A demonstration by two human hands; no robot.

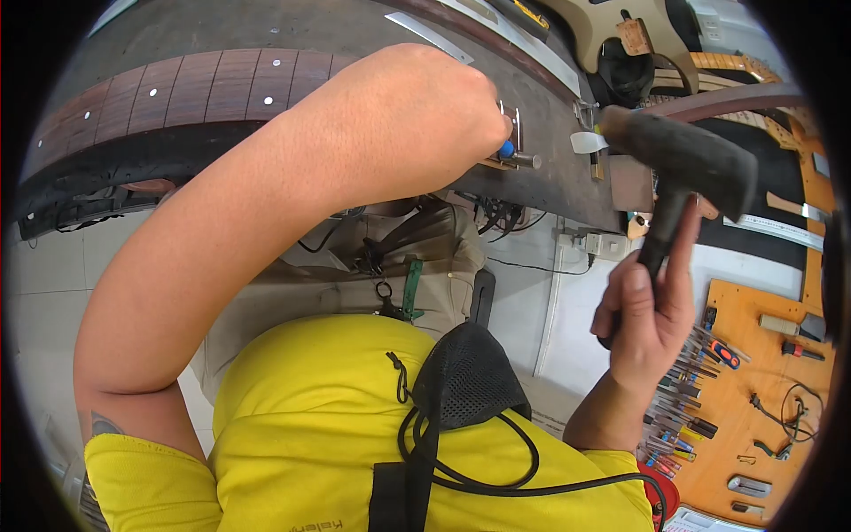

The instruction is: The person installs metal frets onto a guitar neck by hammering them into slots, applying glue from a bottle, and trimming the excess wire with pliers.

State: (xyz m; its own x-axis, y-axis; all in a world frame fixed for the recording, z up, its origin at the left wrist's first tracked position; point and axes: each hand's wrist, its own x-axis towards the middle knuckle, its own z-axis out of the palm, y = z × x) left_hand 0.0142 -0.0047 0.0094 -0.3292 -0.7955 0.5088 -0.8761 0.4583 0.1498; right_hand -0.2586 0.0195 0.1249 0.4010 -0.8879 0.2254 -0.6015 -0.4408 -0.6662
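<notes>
My left hand [452, 120] reaches over the workbench, at the right end of a dark wooden guitar fretboard [213, 84] with pale dot inlays. It looks closed, its fingers curled down mostly out of sight; what they hold cannot be made out. Just beside it shows a small metal piece with a blue part [507, 150] and a silver knob. Raised on the right, my right hand [647, 310] is closed around the handle of a dark-headed hammer [687, 160], with the index finger stretched along the handle. The hammer head is apart from the fretboard.
Guitar bodies and necks [612, 35] lie at the upper right. An orange board [771, 301] with many hand tools is at the lower right. A power strip [603, 244] and cables sit below the bench edge. A metal ruler [771, 229] lies to the right.
</notes>
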